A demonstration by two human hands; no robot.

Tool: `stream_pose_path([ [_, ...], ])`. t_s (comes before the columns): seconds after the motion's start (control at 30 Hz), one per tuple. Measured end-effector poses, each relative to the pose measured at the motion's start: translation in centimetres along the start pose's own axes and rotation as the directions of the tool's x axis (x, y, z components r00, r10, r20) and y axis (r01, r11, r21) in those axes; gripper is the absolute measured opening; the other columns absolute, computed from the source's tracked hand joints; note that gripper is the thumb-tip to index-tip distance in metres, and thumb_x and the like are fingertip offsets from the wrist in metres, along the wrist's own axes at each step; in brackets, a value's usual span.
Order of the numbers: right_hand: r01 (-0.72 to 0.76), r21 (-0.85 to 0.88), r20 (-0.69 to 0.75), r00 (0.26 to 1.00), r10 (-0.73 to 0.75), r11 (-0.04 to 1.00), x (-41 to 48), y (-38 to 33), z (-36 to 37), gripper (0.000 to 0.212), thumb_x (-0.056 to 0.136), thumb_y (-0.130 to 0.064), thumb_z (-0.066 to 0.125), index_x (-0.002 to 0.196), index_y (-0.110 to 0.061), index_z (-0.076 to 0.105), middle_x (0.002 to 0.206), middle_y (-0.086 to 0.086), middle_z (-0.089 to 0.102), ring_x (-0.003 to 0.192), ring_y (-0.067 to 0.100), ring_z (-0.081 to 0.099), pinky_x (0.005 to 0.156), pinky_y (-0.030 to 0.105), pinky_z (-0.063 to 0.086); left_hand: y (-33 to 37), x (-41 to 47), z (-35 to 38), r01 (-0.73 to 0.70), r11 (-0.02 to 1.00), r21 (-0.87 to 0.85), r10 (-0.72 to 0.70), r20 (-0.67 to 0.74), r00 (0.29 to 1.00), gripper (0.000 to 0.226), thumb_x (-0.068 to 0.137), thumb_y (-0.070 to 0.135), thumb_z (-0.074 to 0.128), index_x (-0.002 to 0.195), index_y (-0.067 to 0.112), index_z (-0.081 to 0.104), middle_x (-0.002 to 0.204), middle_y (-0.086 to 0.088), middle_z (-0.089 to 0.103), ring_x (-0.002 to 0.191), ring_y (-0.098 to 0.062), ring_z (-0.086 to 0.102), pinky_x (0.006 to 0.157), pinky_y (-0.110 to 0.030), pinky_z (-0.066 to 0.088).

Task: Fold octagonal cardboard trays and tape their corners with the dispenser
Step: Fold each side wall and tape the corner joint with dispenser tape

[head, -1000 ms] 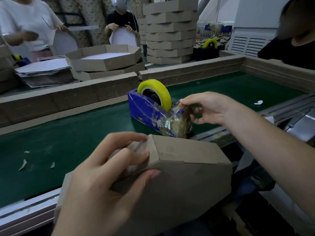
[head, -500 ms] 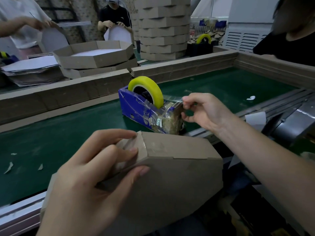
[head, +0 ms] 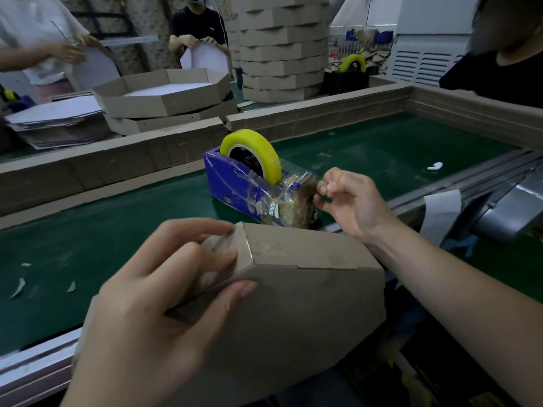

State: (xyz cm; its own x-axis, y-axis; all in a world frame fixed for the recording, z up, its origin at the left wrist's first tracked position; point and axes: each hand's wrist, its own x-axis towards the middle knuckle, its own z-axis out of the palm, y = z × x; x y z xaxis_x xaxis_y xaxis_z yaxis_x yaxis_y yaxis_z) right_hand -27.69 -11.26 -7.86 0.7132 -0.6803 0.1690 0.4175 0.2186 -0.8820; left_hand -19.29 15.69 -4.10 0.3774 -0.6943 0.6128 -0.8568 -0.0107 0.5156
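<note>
The left hand (head: pixel 152 312) hides part of the cardboard tray (head: pixel 293 304) at its folded corner, and the bottom edge cuts the tray off. Whether the right hand (head: pixel 349 198) pinches anything cannot be told (tape scraps (head: pixel 273 204) bury the cutting end of the dispenser (head: pixel 232 180)).

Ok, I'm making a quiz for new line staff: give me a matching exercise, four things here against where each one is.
1. yellow tape roll
2. left hand
3. right hand
4. tall tray stack

A. gripping the folded corner of the cardboard tray
B. beyond the green belt
C. on the blue dispenser
D. pinching the tape end

Pairs: 1-C, 2-A, 3-D, 4-B.
</note>
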Motion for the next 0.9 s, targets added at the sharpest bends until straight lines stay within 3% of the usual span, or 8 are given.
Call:
stream_pose_path([
  [0.13,0.001,0.022,0.004,1.0,-0.001,1.0,0.1,0.2,-0.3,0.028,0.067,0.004,0.047,0.047,-0.014,0.037,0.066,0.002,0.033,0.061,0.012,0.041,0.066,0.026,0.047,0.0,0.0,-0.2,-0.059,0.998,0.036,0.06,-0.032,0.998,0.024,0.077,0.043,0.071,0.091,0.024,0.069,0.117,0.018,0.063,0.105,-0.006,0.064,0.076,-0.037,0.054],
  [0.27,0.028,-0.273,-0.038,0.998,-0.04,0.962,-0.1,0.2,-1.3,0.046,0.087,0.014,0.048,0.047,-0.009,0.045,0.074,0.002,0.039,0.064,0.013,0.046,0.067,0.027,0.051,0.6,0.0,-0.4,-0.105,0.988,0.116,0.111,-0.048,0.993,0.025,0.077,0.045,0.07,0.081,0.02,0.067,0.116,0.013,0.063,0.099,-0.009,0.066,0.064,-0.037,0.055],
  [0.3,0.062,-0.482,-0.03,0.996,-0.087,0.874,-0.3,-0.1,-1.7,0.042,0.088,0.009,0.055,0.051,-0.007,0.048,0.078,0.002,0.041,0.066,0.014,0.048,0.068,0.026,0.05,0.8,0.1,-0.4,-0.101,0.989,0.108,0.108,-0.058,0.992,0.026,0.078,0.046,0.07,0.081,0.02,0.067,0.115,0.012,0.064,0.098,-0.011,0.066,0.064,-0.037,0.055],
  [0.37,0.136,-0.906,0.07,0.982,-0.175,0.401,-0.4,-1.2,-2.8,0.028,0.086,-0.008,0.069,0.061,-0.007,0.056,0.084,0.001,0.043,0.071,0.016,0.05,0.069,0.028,0.046,0.7,0.1,-0.5,-0.11,0.989,0.1,0.116,-0.054,0.992,0.028,0.078,0.044,0.069,0.08,0.017,0.068,0.114,0.01,0.064,0.096,-0.012,0.067,0.067,-0.034,0.053],
  [0.43,0.186,-0.981,0.192,0.962,-0.196,-0.047,-0.7,-2.4,-3.2,0.02,0.085,-0.02,0.072,0.071,-0.009,0.062,0.09,0.001,0.04,0.071,0.022,0.05,0.068,0.036,0.045,0.6,0.1,-0.4,-0.125,0.987,0.104,0.13,-0.045,0.99,0.028,0.079,0.042,0.069,0.079,0.014,0.067,0.113,0.007,0.064,0.096,-0.009,0.066,0.071,-0.027,0.051],
  [0.47,0.192,-0.978,0.206,0.956,-0.211,-0.084,-1.0,-3.0,-3.1,0.018,0.085,-0.022,0.072,0.074,-0.01,0.064,0.09,0.0,0.04,0.069,0.024,0.05,0.067,0.037,0.045,0.6,0.1,-0.4,-0.123,0.988,0.091,0.128,-0.044,0.991,0.028,0.079,0.042,0.069,0.079,0.014,0.067,0.113,0.007,0.064,0.097,-0.008,0.065,0.072,-0.024,0.05],
  [0.67,0.33,-0.865,0.285,0.943,-0.17,0.379,-2.7,-6.6,2.0,0.014,0.084,-0.02,0.07,0.076,-0.009,0.068,0.084,-0.009,0.044,0.072,0.008,0.045,0.067,0.011,0.036,0.5,0.3,-0.4,-0.116,0.989,0.095,0.12,-0.039,0.992,0.03,0.078,0.042,0.069,0.079,0.012,0.066,0.111,0.006,0.063,0.097,-0.004,0.063,0.078,-0.015,0.047],
  [0.9,0.188,-0.633,0.516,0.826,0.227,0.751,-4.5,-7.4,9.2,0.02,0.082,-0.02,0.066,0.063,-0.024,0.069,0.077,-0.009,0.058,0.066,0.011,0.046,0.059,0.02,0.04,0.5,0.2,-0.5,-0.094,0.992,0.08,0.099,-0.056,0.994,0.032,0.077,0.044,0.07,0.079,0.012,0.064,0.111,0.005,0.063,0.097,-0.007,0.064,0.076,-0.023,0.05],
])
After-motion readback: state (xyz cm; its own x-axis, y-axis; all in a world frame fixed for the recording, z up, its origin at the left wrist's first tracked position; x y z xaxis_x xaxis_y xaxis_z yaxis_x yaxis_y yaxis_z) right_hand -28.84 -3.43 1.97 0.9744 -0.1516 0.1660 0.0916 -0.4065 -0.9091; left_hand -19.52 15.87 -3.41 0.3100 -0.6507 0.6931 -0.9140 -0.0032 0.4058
